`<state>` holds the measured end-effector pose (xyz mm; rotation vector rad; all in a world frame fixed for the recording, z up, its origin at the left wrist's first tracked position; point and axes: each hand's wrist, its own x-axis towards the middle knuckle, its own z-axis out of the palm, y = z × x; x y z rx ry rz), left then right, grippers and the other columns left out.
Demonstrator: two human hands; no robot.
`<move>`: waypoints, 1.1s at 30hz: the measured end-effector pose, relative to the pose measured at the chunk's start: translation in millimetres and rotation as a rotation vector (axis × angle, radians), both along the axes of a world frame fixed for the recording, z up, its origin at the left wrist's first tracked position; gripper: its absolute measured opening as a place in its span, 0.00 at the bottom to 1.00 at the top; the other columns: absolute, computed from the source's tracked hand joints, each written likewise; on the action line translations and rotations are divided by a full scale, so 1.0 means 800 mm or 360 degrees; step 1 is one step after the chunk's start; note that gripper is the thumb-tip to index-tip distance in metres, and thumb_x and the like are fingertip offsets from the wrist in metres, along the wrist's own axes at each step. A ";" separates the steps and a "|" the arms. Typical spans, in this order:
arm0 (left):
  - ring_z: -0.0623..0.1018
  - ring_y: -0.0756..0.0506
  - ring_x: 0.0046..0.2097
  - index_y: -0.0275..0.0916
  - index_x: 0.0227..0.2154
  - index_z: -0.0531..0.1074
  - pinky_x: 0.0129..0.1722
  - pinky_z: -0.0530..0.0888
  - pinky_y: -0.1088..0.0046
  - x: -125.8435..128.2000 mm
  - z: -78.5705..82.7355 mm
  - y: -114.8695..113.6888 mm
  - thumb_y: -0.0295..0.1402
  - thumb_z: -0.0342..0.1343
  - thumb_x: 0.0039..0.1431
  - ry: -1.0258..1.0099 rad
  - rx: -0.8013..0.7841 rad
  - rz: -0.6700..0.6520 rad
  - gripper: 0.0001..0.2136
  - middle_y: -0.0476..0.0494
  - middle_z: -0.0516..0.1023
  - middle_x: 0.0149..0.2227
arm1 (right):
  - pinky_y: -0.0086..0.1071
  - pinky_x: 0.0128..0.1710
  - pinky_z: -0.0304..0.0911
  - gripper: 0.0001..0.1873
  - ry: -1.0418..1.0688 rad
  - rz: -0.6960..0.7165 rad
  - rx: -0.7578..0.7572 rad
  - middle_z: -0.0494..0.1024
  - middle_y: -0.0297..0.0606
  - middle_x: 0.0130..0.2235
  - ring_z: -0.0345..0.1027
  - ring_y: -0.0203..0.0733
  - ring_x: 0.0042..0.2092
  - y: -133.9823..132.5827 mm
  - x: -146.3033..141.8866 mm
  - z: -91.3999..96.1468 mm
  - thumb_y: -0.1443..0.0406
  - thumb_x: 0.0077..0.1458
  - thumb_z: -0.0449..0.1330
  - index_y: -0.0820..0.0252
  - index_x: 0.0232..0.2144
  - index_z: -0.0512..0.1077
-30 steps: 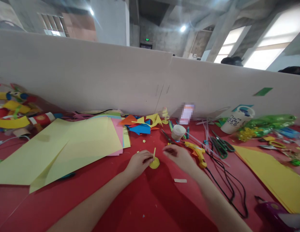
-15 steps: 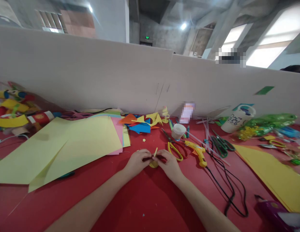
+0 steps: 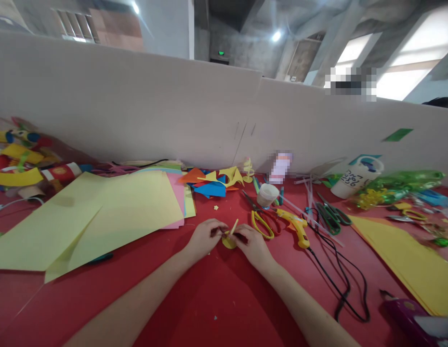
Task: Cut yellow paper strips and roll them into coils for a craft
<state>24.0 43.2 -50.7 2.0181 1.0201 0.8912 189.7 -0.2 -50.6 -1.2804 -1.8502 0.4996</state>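
Note:
Above the red table, my two hands meet at a small yellow paper piece: a round disc (image 3: 229, 243) with a narrow yellow strip (image 3: 234, 225) standing up from it. My right hand (image 3: 253, 245) pinches the strip low down, close to the disc. My left hand (image 3: 205, 239) has thumb and fingers pressed together at the disc's left edge; what lies between those fingertips is too small to make out. Just beyond the hands lies a tiny yellow paper star (image 3: 216, 207). A yellow spiral paper piece (image 3: 248, 170) stands farther back.
Right of my hands are yellow-handled scissors (image 3: 262, 225), a white cup (image 3: 267, 195), a yellow glue gun (image 3: 298, 226) with a black cord and green-handled scissors (image 3: 330, 218). Pale yellow sheets (image 3: 130, 207) cover the left. Coloured scraps (image 3: 211, 185) lie behind. A white partition (image 3: 155, 106) bounds the table.
My left fingertips have drawn slightly left, away from the strip, so more of the disc shows. My right hand stays at the strip. The view has shifted slightly.

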 end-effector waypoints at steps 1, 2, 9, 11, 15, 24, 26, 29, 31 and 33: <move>0.76 0.49 0.33 0.38 0.31 0.74 0.34 0.74 0.74 0.000 0.000 0.000 0.20 0.47 0.47 -0.0006 -0.0012 -0.0008 0.13 0.45 0.76 0.32 | 0.32 0.33 0.65 0.05 0.0000 -0.0004 -0.0006 0.74 0.39 0.29 0.69 0.41 0.33 0.000 0.000 -0.001 0.66 0.52 0.56 0.61 0.28 0.72; 0.76 0.49 0.32 0.38 0.31 0.74 0.34 0.74 0.74 0.000 0.000 0.000 0.19 0.47 0.47 -0.0012 -0.0024 -0.0015 0.13 0.45 0.76 0.32 | 0.32 0.33 0.65 0.05 0.0002 -0.0007 -0.0010 0.74 0.39 0.29 0.68 0.41 0.32 0.001 0.001 -0.001 0.66 0.52 0.56 0.61 0.28 0.72; 0.76 0.49 0.33 0.38 0.31 0.74 0.35 0.73 0.73 -0.001 0.005 -0.001 0.20 0.48 0.46 0.0032 -0.0004 0.0001 0.13 0.45 0.76 0.31 | 0.32 0.34 0.65 0.05 -0.0007 -0.0003 -0.0006 0.75 0.39 0.30 0.69 0.41 0.33 0.000 0.001 -0.006 0.66 0.52 0.56 0.60 0.28 0.71; 0.76 0.49 0.33 0.38 0.31 0.74 0.34 0.73 0.74 -0.001 0.007 -0.002 0.20 0.48 0.47 0.0040 -0.0011 -0.0009 0.13 0.46 0.76 0.32 | 0.32 0.33 0.65 0.04 -0.0048 -0.0003 0.0003 0.74 0.39 0.29 0.68 0.41 0.33 0.000 0.000 -0.007 0.67 0.52 0.56 0.60 0.28 0.71; 0.75 0.49 0.33 0.39 0.32 0.74 0.34 0.73 0.75 -0.001 0.009 -0.004 0.20 0.47 0.47 0.0033 -0.0037 -0.0021 0.13 0.46 0.76 0.32 | 0.31 0.33 0.65 0.04 -0.0103 -0.0025 0.0030 0.72 0.38 0.29 0.67 0.40 0.32 -0.001 -0.001 -0.006 0.67 0.51 0.57 0.61 0.28 0.71; 0.76 0.49 0.34 0.38 0.31 0.74 0.33 0.73 0.75 -0.001 0.010 -0.005 0.19 0.47 0.47 0.0029 -0.0010 -0.0004 0.13 0.45 0.76 0.32 | 0.30 0.30 0.63 0.02 -0.0128 -0.0059 0.0059 0.70 0.37 0.28 0.64 0.38 0.30 -0.003 -0.004 -0.001 0.68 0.50 0.57 0.61 0.28 0.70; 0.76 0.49 0.33 0.38 0.31 0.74 0.34 0.74 0.74 -0.001 0.012 -0.006 0.19 0.47 0.47 -0.0012 0.0007 0.0009 0.13 0.46 0.76 0.31 | 0.30 0.29 0.63 0.03 -0.0116 -0.0046 0.0057 0.69 0.36 0.28 0.64 0.38 0.30 -0.002 -0.004 -0.003 0.70 0.50 0.56 0.61 0.26 0.69; 0.76 0.50 0.33 0.39 0.33 0.72 0.35 0.74 0.73 -0.003 0.014 -0.007 0.21 0.46 0.50 -0.0135 0.0045 0.0072 0.12 0.46 0.75 0.33 | 0.29 0.29 0.63 0.03 -0.0068 -0.0071 0.0033 0.68 0.36 0.27 0.64 0.37 0.29 -0.001 -0.002 -0.004 0.70 0.50 0.56 0.61 0.25 0.69; 0.76 0.50 0.32 0.38 0.33 0.72 0.35 0.74 0.72 -0.004 0.014 -0.005 0.22 0.45 0.52 -0.0198 0.0074 0.0179 0.11 0.45 0.74 0.34 | 0.29 0.28 0.63 0.04 -0.0047 -0.0116 0.0015 0.68 0.36 0.28 0.65 0.37 0.28 0.000 0.000 -0.003 0.68 0.50 0.56 0.61 0.25 0.69; 0.76 0.48 0.33 0.38 0.33 0.71 0.36 0.73 0.71 -0.004 0.013 -0.003 0.23 0.45 0.52 -0.0212 0.0109 0.0307 0.11 0.45 0.74 0.33 | 0.30 0.27 0.63 0.05 -0.0052 -0.0169 0.0020 0.69 0.36 0.28 0.65 0.38 0.28 0.003 0.002 -0.002 0.67 0.51 0.56 0.61 0.25 0.69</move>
